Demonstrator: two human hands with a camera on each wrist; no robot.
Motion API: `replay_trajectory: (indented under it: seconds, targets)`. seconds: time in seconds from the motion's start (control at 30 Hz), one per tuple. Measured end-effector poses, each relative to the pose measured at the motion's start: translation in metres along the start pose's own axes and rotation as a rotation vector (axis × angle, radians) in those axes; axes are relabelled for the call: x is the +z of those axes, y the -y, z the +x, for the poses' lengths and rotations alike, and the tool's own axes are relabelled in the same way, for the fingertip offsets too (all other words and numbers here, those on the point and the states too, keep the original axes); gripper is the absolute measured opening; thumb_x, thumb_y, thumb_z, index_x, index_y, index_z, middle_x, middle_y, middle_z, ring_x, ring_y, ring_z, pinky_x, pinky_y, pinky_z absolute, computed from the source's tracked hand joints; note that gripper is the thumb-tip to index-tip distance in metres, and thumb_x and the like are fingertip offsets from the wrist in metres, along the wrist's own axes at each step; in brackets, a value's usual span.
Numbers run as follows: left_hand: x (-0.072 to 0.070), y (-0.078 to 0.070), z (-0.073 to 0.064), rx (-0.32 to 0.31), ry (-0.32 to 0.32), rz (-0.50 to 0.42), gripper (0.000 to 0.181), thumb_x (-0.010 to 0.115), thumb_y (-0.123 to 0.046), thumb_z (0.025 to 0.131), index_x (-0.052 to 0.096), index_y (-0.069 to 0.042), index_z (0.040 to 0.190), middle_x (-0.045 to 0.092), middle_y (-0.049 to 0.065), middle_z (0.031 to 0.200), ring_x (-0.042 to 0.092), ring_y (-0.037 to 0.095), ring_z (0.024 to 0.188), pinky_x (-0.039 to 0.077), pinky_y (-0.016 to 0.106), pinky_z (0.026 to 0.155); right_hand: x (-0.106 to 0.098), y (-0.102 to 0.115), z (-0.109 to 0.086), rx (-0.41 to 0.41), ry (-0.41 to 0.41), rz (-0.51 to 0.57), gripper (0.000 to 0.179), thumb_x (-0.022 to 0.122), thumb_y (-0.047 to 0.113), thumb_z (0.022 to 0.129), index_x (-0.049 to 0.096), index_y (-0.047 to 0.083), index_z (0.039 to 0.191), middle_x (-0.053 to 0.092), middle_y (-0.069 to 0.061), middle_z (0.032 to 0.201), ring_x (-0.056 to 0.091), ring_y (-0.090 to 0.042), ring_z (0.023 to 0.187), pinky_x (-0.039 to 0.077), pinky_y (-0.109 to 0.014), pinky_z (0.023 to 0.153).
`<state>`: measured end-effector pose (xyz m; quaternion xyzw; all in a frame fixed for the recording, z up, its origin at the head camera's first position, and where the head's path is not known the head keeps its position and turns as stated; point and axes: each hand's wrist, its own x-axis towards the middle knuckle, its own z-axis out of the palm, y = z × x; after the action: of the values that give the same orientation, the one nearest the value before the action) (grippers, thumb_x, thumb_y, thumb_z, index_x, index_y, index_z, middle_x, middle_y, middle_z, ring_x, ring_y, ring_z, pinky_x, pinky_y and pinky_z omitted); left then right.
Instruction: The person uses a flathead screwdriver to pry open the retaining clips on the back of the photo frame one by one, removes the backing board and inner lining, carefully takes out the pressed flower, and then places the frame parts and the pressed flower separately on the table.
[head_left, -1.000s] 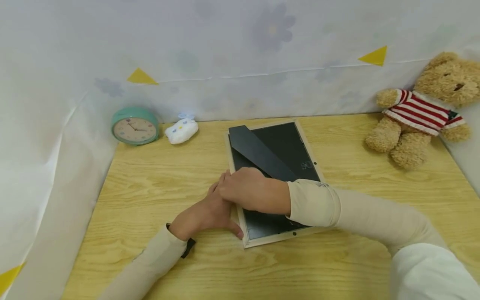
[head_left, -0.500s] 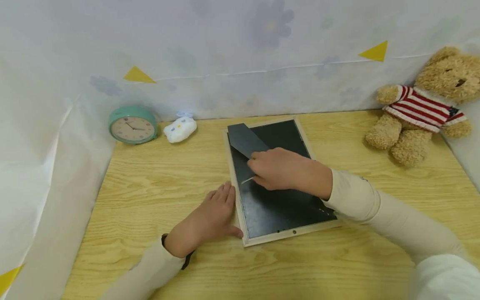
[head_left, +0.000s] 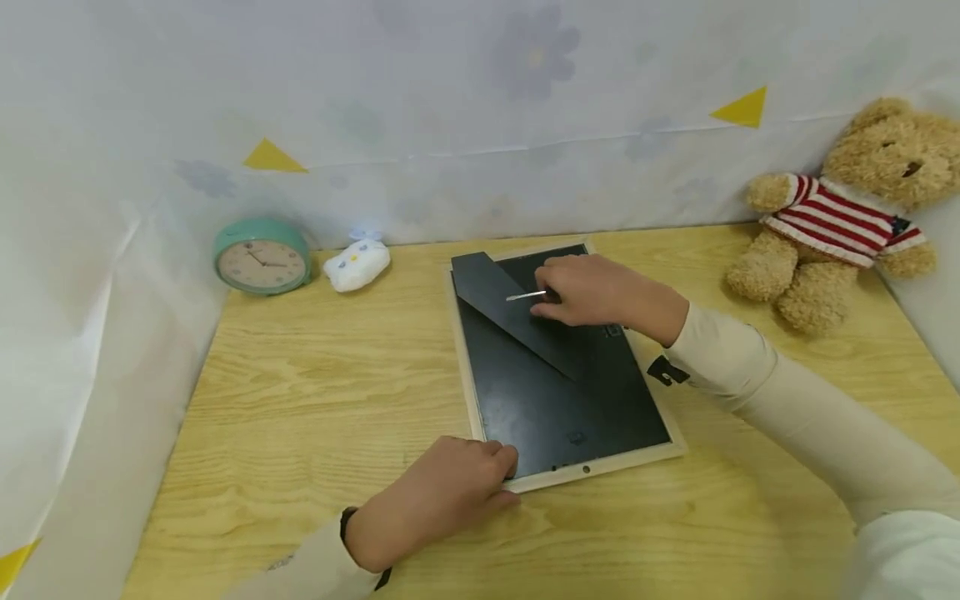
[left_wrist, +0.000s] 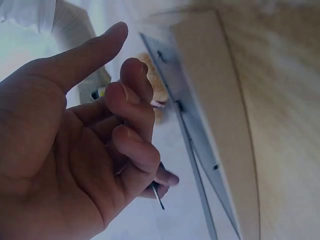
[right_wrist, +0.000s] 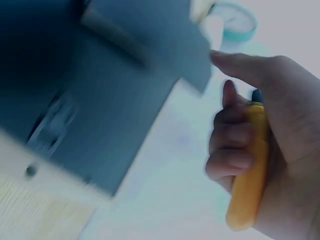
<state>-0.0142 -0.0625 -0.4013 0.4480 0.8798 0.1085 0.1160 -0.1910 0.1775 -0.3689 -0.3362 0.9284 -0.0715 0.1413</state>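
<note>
A picture frame (head_left: 633, 457) with a pale wooden rim lies face down, its black backing (head_left: 517, 408) and angled stand leg (head_left: 487, 287) showing. My right hand (head_left: 600, 292) grips a screwdriver (right_wrist: 247, 175) by its yellow handle, above the stand leg; the metal shaft (head_left: 527, 296) points left. In the right wrist view the index finger extends along the tool. My left hand (head_left: 442, 496) is at the frame's near left corner. In the left wrist view its fingers (left_wrist: 135, 150) are loosely curled with nothing in them, beside the frame's edge.
At the back left of the wooden table (head_left: 322, 358) stand a green clock (head_left: 262, 258) and a small white plush (head_left: 357, 265). A teddy bear (head_left: 832, 217) in a striped sweater sits at the back right. A patterned cloth wall (head_left: 450, 100) rises behind.
My right hand has moved from beside the left hand up and right over the stand leg, carrying the screwdriver. My left hand has shifted from the frame's left side down to its near corner.
</note>
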Motion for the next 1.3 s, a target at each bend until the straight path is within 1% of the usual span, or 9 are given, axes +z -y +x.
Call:
replay_trajectory:
  seconds: [0.1, 0.23, 0.33, 0.43, 0.53, 0.7, 0.87, 1.07, 1.3]
  targets:
    - [0.009, -0.005, 0.001, 0.001, 0.012, 0.034, 0.034, 0.075, -0.046, 0.087, 0.056, -0.017, 0.091, 0.045, -0.012, 0.061, 0.039, -0.001, 0.047, 0.033, 0.019, 0.045, 0.006, -0.026, 0.012, 0.025, -0.08, 0.006, 0.024, 0.064, 0.027, 0.1, 0.063, 0.006, 0.088, 0.056, -0.007, 0.077, 0.052, -0.02, 0.063, 0.043, -0.037, 0.061]
    - [0.019, -0.01, 0.002, 0.006, 0.012, 0.078, 0.042, 0.078, -0.047, 0.084, 0.052, -0.016, 0.094, 0.038, -0.013, 0.054, 0.029, -0.001, 0.043, 0.026, 0.019, 0.041, 0.016, -0.057, 0.025, 0.058, -0.155, -0.016, 0.026, 0.058, 0.022, 0.103, 0.067, -0.001, 0.109, 0.059, -0.016, 0.102, 0.059, -0.026, 0.075, 0.05, -0.042, 0.068]
    - [0.025, -0.011, 0.002, 0.025, -0.019, 0.114, 0.039, 0.078, -0.043, 0.084, 0.05, -0.017, 0.091, 0.038, -0.012, 0.053, 0.028, -0.001, 0.042, 0.024, 0.02, 0.039, 0.023, -0.074, 0.032, 0.08, -0.146, -0.025, 0.034, 0.054, 0.021, 0.105, 0.063, -0.003, 0.126, 0.055, -0.022, 0.122, 0.064, -0.032, 0.089, 0.053, -0.047, 0.077]
    - [0.027, -0.012, 0.003, 0.038, -0.065, 0.141, 0.032, 0.077, -0.034, 0.086, 0.051, -0.016, 0.087, 0.04, -0.01, 0.054, 0.031, 0.0, 0.042, 0.023, 0.02, 0.039, 0.028, -0.084, 0.037, 0.092, -0.106, -0.016, 0.038, 0.051, 0.022, 0.106, 0.059, -0.003, 0.134, 0.053, -0.024, 0.131, 0.063, -0.036, 0.102, 0.052, -0.05, 0.086]
    - [0.027, -0.011, 0.003, 0.032, -0.083, 0.148, 0.025, 0.075, -0.027, 0.087, 0.052, -0.017, 0.085, 0.041, -0.009, 0.055, 0.033, 0.001, 0.041, 0.023, 0.02, 0.038, 0.029, -0.088, 0.038, 0.102, -0.081, 0.011, 0.04, 0.05, 0.021, 0.106, 0.056, -0.004, 0.137, 0.053, -0.025, 0.131, 0.061, -0.037, 0.106, 0.05, -0.052, 0.089]
    - [0.025, -0.006, 0.003, 0.01, -0.052, 0.133, 0.021, 0.073, -0.028, 0.09, 0.055, -0.018, 0.091, 0.043, -0.01, 0.057, 0.034, 0.001, 0.042, 0.026, 0.02, 0.04, 0.025, -0.094, 0.032, 0.132, -0.089, 0.052, 0.04, 0.048, 0.02, 0.107, 0.055, -0.006, 0.138, 0.053, -0.026, 0.127, 0.061, -0.036, 0.1, 0.049, -0.051, 0.085]
    - [0.021, 0.008, 0.002, 0.013, -0.063, 0.104, 0.021, 0.076, -0.028, 0.09, 0.059, -0.017, 0.097, 0.049, -0.009, 0.059, 0.039, 0.003, 0.044, 0.029, 0.019, 0.042, 0.022, -0.102, 0.024, 0.169, -0.091, 0.064, 0.04, 0.046, 0.018, 0.108, 0.054, -0.009, 0.137, 0.053, -0.027, 0.122, 0.059, -0.036, 0.095, 0.048, -0.05, 0.081]
    - [0.012, 0.025, -0.001, -0.029, -0.033, 0.029, 0.02, 0.076, -0.023, 0.09, 0.061, -0.016, 0.1, 0.049, -0.009, 0.058, 0.039, 0.002, 0.046, 0.035, 0.021, 0.045, 0.019, -0.104, 0.018, 0.195, -0.089, 0.08, 0.039, 0.046, 0.017, 0.107, 0.056, -0.012, 0.132, 0.055, -0.028, 0.114, 0.056, -0.035, 0.091, 0.046, -0.05, 0.079]
    - [0.008, 0.041, -0.009, -0.069, -0.073, 0.02, 0.019, 0.076, -0.015, 0.085, 0.062, -0.015, 0.098, 0.05, -0.009, 0.058, 0.038, 0.002, 0.046, 0.034, 0.023, 0.044, 0.024, -0.109, 0.005, 0.218, -0.102, 0.1, 0.037, 0.047, 0.016, 0.107, 0.06, -0.012, 0.128, 0.058, -0.026, 0.109, 0.055, -0.034, 0.089, 0.045, -0.05, 0.079]
